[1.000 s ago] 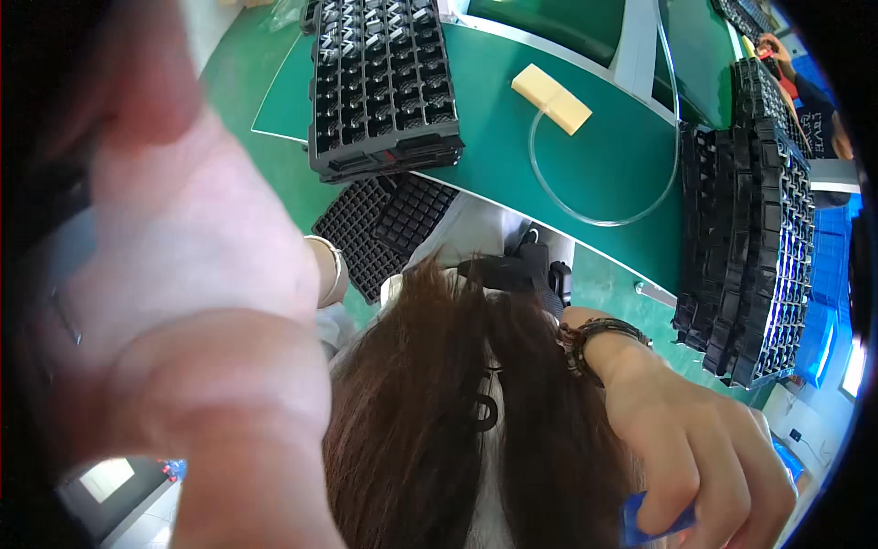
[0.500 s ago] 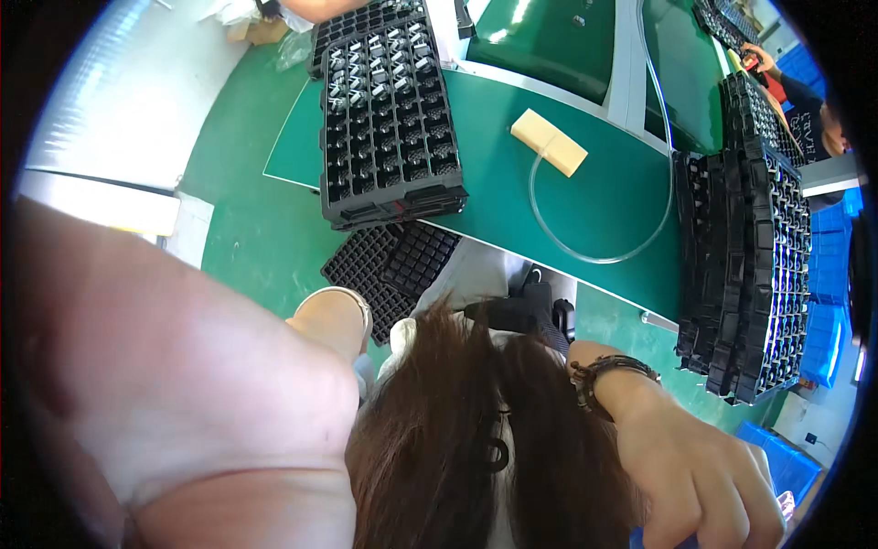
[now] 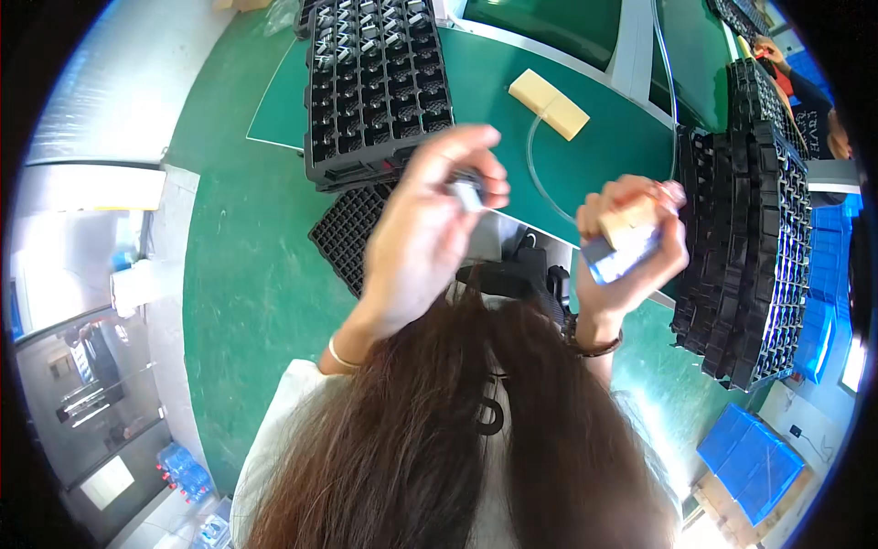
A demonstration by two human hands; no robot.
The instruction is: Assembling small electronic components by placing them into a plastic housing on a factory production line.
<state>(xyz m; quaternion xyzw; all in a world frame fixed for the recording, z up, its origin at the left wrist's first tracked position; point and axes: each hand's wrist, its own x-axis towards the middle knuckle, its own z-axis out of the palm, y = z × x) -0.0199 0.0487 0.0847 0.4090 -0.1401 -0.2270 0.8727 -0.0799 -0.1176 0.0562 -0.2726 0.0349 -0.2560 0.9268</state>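
My left hand point(image 3: 402, 242) is raised in front of the bench's near edge, fingers curled round a small silver-and-dark metal part point(image 3: 468, 190). Right of it, my right hand point(image 3: 615, 297) grips a small box-like object point(image 3: 631, 229), blurred, with a tan side, a bright bluish face and a pinkish-red end; its kind is unclear. Beyond my left hand stands a stack of black cell trays point(image 3: 380, 114) on the green bench point(image 3: 498, 137). Small silver parts sit in the top tray's far cells.
A cream block point(image 3: 549, 103) lies on the bench beside a clear tube point(image 3: 533, 165). More black trays point(image 3: 745, 265) are stacked at the right, and others point(image 3: 347, 238) lie below the bench. A co-worker's hand point(image 3: 773, 50) shows at far right. Blue bins point(image 3: 750, 457) stand lower right.
Both hands have come up from the lower part of the picture to the bench edge. The silver part and the box-like object now show in them. My view has shifted slightly.
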